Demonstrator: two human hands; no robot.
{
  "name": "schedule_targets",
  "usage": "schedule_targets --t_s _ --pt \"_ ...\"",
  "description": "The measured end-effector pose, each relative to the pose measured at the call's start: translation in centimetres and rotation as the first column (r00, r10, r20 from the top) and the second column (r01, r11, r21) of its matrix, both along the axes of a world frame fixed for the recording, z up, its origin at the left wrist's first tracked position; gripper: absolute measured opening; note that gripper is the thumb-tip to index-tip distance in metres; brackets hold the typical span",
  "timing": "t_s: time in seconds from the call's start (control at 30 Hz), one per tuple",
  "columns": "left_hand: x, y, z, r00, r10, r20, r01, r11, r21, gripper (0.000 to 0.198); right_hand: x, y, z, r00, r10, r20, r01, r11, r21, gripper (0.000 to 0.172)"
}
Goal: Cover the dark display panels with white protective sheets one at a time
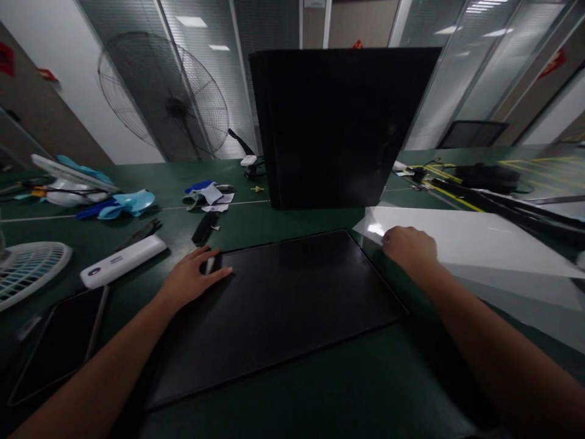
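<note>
A large flat black panel (283, 305) lies on the green table (320, 396) in front of me. My left hand (192, 277) rests palm down on the panel's far left corner, fingers spread, with a small light object under the fingers. My right hand (409, 247) sits at the panel's far right corner, fingers curled over the edge of a clear or white sheet (479, 244) that lies to the right. Whether it grips the sheet is hard to tell.
A stack of black panels (338, 128) stands upright behind. A white bar-shaped device (123, 261), a dark tablet (55, 347), a small white fan (27, 268), blue gloves (123, 204), a pedestal fan (164, 97) and cables (484, 177) surround the work area.
</note>
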State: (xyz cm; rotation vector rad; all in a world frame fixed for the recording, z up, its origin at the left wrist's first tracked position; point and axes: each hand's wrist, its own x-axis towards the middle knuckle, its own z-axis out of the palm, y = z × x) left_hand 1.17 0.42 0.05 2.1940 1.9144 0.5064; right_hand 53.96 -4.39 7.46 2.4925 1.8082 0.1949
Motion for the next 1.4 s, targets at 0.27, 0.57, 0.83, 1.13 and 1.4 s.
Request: schedule_targets --t_s 0.27,0.57,0.83,1.13,1.4 --pt "0.0 -0.1 0.1 1.000 -0.018 0.007 0.018 1.000 0.002 0.096 -10.8 -4.9 0.3 0.810 0.565 -0.156 -0.583 0.805 -0.111 0.032" --pt "-0.8 -0.3 0.2 0.967 -0.245 0.070 0.245 0.969 0.006 0.093 -15.2 -9.5 -0.9 0.214 0.906 -0.365 -0.948 0.283 0.147 0.068" --pt "-0.7 -0.1 0.0 0.967 -0.253 0.033 0.254 0.967 -0.012 0.093 -15.2 -8.4 -0.2 0.872 0.486 -0.058 -0.488 0.851 -0.195 0.065" --pt "-1.1 0.0 0.0 0.955 -0.252 0.154 0.257 0.966 -0.010 0.096 -16.8 -11.1 -1.0 0.358 0.834 -0.419 -0.923 0.383 -0.025 0.081" --pt "-1.1 0.0 -0.1 0.961 -0.239 0.139 0.241 0.971 0.001 0.102 -16.8 -9.9 -1.0 0.826 0.562 -0.057 -0.541 0.759 -0.361 0.088"
